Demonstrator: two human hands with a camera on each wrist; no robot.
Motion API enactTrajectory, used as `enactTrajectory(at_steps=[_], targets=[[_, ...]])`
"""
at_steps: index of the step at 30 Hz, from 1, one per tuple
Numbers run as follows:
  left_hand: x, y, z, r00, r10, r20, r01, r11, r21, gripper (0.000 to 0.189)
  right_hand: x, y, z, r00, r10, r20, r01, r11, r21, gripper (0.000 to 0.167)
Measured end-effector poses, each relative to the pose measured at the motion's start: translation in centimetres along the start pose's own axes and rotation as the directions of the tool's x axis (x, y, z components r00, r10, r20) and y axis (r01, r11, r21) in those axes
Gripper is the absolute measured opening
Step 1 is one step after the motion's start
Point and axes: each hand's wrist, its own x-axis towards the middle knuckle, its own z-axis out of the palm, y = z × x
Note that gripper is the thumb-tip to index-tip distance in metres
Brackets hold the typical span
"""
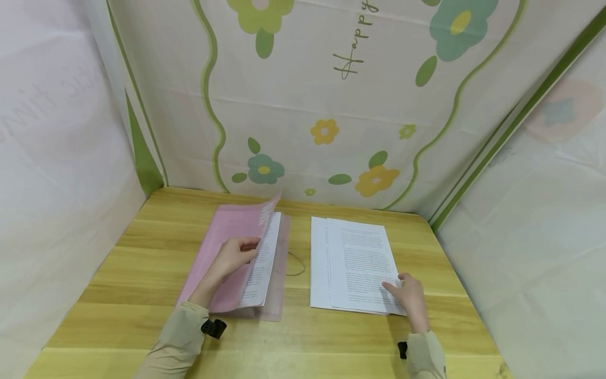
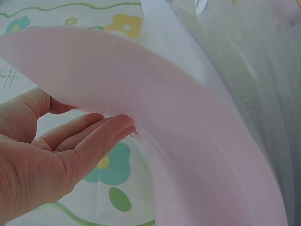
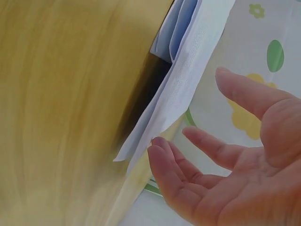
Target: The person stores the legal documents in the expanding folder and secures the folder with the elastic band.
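A pink translucent folder (image 1: 232,226) lies on the left of the table, its front cover partly lifted and bent. My left hand (image 1: 239,252) pinches the cover's free edge; in the left wrist view the cover (image 2: 188,122) curves up over that hand. Inside the folder are printed sheets (image 1: 265,263). To the right lies a loose stack of printed paper (image 1: 364,263). At the stack's lower right edge is my right hand (image 1: 409,295), thumb over the page. The right wrist view shows its fingertips by the paper edge (image 3: 181,89), with thumb and fingers apart.
A thin loop, like an elastic band (image 1: 303,266), shows beside the folder's right edge. The wooden table (image 1: 284,347) is bounded by a flower-printed cloth (image 1: 293,105) at the back and cloth sides left and right.
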Motion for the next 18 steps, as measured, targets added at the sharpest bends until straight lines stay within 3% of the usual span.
enactTrajectory(at_steps=[11, 18], targets=[[0.0, -0.1, 0.0, 1.000, 0.001, -0.001, -0.001, 1.000, -0.007, 0.042, 0.6, 0.5, 0.8, 0.997, 0.076, 0.025, -0.074, 0.995, -0.064, 0.078], [0.2, -0.2, 0.0, 1.000, -0.006, -0.009, 0.006, 1.000, 0.008, 0.040, 0.9, 0.9, 1.1, 0.997, 0.082, 0.010, -0.081, 0.994, -0.077, 0.073]])
